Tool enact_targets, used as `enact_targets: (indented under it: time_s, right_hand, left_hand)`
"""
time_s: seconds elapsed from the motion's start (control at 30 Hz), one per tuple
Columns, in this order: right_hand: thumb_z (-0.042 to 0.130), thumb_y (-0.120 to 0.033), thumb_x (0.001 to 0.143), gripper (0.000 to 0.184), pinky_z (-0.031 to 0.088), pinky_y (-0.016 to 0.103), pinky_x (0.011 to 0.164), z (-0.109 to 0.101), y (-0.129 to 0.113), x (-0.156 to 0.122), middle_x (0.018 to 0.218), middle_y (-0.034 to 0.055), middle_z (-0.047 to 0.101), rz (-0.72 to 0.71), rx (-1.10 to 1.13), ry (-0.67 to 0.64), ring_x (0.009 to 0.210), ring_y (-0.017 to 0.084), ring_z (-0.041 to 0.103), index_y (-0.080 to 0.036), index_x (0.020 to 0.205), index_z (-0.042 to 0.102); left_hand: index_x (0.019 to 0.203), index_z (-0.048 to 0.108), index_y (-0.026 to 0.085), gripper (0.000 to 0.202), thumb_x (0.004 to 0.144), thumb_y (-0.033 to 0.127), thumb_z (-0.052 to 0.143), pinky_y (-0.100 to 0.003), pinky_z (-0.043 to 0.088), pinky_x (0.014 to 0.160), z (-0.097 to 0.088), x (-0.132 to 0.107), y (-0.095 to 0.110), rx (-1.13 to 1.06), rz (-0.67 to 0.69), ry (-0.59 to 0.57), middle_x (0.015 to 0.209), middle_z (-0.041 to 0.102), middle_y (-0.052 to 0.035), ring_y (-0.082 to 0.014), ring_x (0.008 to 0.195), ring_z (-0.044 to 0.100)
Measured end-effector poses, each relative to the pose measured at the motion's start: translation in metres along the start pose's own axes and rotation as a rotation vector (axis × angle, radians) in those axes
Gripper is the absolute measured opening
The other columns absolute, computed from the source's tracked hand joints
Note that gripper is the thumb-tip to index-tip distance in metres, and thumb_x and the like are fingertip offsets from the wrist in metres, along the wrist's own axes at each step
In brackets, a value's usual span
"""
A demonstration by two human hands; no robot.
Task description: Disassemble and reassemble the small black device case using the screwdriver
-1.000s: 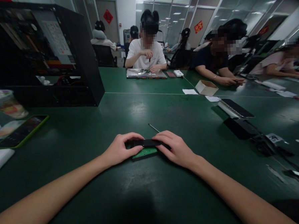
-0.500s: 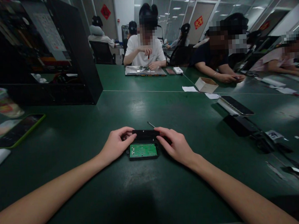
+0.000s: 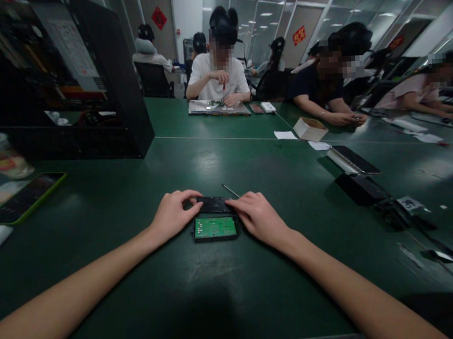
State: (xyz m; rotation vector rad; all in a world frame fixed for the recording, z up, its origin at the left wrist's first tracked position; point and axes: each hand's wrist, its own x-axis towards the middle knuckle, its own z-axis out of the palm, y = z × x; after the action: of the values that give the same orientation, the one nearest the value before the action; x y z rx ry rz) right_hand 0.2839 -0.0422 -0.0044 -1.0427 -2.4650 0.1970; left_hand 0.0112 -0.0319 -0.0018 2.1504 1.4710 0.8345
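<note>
A flat black plastic cover [image 3: 214, 204] lies just behind a black case [image 3: 216, 238] that holds a green circuit board [image 3: 215, 227]. My left hand [image 3: 175, 210] pinches the cover's left end between thumb and fingers. At the other end my right hand [image 3: 259, 214] grips it, with a fingertip resting on the upper face; part of this hand's fingers is hidden. Past the right fingers the thin metal shaft of a tool [image 3: 229, 190] sticks out on the table, its other end covered by my hand.
A large black computer case [image 3: 131, 93] stands at left, near a phone with a green edge [image 3: 30, 197] and a plastic cup [image 3: 5, 156]. To the right are a small open box [image 3: 310, 128] and dark devices [image 3: 358, 188]. Co-workers sit opposite; one [image 3: 219, 76] handles a flat panel.
The cover has turned from showing its dark inner side to a flatter, shinier face. My right hand has shifted slightly left, its fingertip now on top of the cover.
</note>
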Motion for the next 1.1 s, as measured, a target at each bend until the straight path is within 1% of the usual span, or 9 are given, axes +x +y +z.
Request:
enact_targets:
  time_s: [0.2,0.43,0.53,0.6,0.67,0.73,0.87,1.0,1.1]
  right_hand:
    - [0.049,-0.012,0.099,0.039,0.043,0.043,0.083,-0.001,-0.003,0.001,0.118,0.0142,0.07,-0.023,-0.134,-0.078,0.104,0.028,0.056,-0.015,0.135,0.063]
    - [0.051,-0.008,0.095,0.038,0.044,0.044,0.082,0.0,-0.004,0.003,0.115,0.0158,0.068,-0.051,-0.213,-0.11,0.104,0.03,0.056,-0.014,0.129,0.067]
    - [0.049,-0.008,0.097,0.036,0.047,0.044,0.082,-0.001,-0.002,0.002,0.115,0.0159,0.069,-0.042,-0.139,-0.06,0.102,0.029,0.059,-0.014,0.127,0.068]
    - [0.046,-0.011,0.1,0.033,0.05,0.044,0.084,-0.004,-0.001,0.001,0.114,0.015,0.07,-0.034,-0.04,0.026,0.1,0.026,0.061,-0.015,0.125,0.067]
    - [0.045,-0.018,0.104,0.03,0.052,0.043,0.088,-0.01,-0.002,-0.001,0.115,0.0144,0.071,-0.052,0.05,0.116,0.101,0.024,0.063,-0.015,0.125,0.066]
    - [0.05,-0.03,0.105,0.032,0.052,0.044,0.094,-0.014,-0.007,-0.003,0.121,0.0157,0.07,-0.103,0.087,0.143,0.108,0.025,0.063,-0.014,0.129,0.063]
    - [0.062,-0.049,0.097,0.058,0.05,0.049,0.104,-0.01,-0.025,-0.006,0.137,0.0189,0.063,-0.205,0.074,0.029,0.122,0.031,0.06,-0.011,0.141,0.053]
    - [0.06,-0.04,0.099,0.054,0.051,0.048,0.101,0.001,-0.039,-0.005,0.134,0.0192,0.064,-0.185,0.061,-0.06,0.12,0.03,0.061,-0.011,0.143,0.05]
    - [0.061,-0.04,0.098,0.057,0.052,0.047,0.097,0.004,-0.041,-0.004,0.13,0.02,0.065,-0.143,0.05,-0.084,0.116,0.031,0.062,-0.011,0.145,0.049]
  left_hand:
    - [0.106,0.078,0.026,0.021,0.093,0.038,0.066,-0.038,0.043,0.082,0.0,0.003,-0.005,0.105,0.036,-0.009,0.1,0.077,-0.0028,-0.0258,0.094,0.065]
    - [0.101,0.078,0.027,0.019,0.093,0.041,0.067,-0.041,0.044,0.087,0.002,0.002,-0.005,0.183,0.054,-0.02,0.11,0.074,-0.0041,-0.0284,0.104,0.065]
    - [0.102,0.076,0.025,0.02,0.095,0.039,0.064,-0.041,0.046,0.088,0.001,0.002,-0.004,0.141,0.061,-0.019,0.109,0.074,-0.0046,-0.0276,0.104,0.066]
    - [0.102,0.075,0.023,0.02,0.096,0.037,0.061,-0.039,0.048,0.087,-0.001,0.002,-0.004,0.086,0.07,-0.016,0.107,0.075,-0.0056,-0.0265,0.102,0.067]
    - [0.101,0.074,0.021,0.02,0.096,0.034,0.06,-0.037,0.05,0.084,-0.005,0.002,-0.006,0.036,0.096,-0.036,0.102,0.075,-0.0061,-0.0247,0.096,0.068]
    - [0.098,0.075,0.02,0.02,0.095,0.033,0.06,-0.034,0.05,0.08,-0.009,0.004,-0.01,0.015,0.144,-0.084,0.095,0.074,-0.0056,-0.0228,0.088,0.068]
    - [0.091,0.076,0.02,0.02,0.094,0.034,0.063,-0.031,0.049,0.075,-0.014,0.006,-0.015,0.028,0.198,-0.131,0.087,0.072,-0.0045,-0.021,0.081,0.067]
    - [0.09,0.076,0.021,0.021,0.094,0.036,0.062,-0.03,0.05,0.074,-0.014,0.007,-0.014,0.041,0.203,-0.109,0.086,0.072,-0.0047,-0.0211,0.081,0.067]
    - [0.09,0.076,0.021,0.023,0.094,0.038,0.062,-0.03,0.051,0.073,-0.013,0.007,-0.014,0.042,0.203,-0.112,0.087,0.072,-0.0047,-0.0209,0.081,0.067]
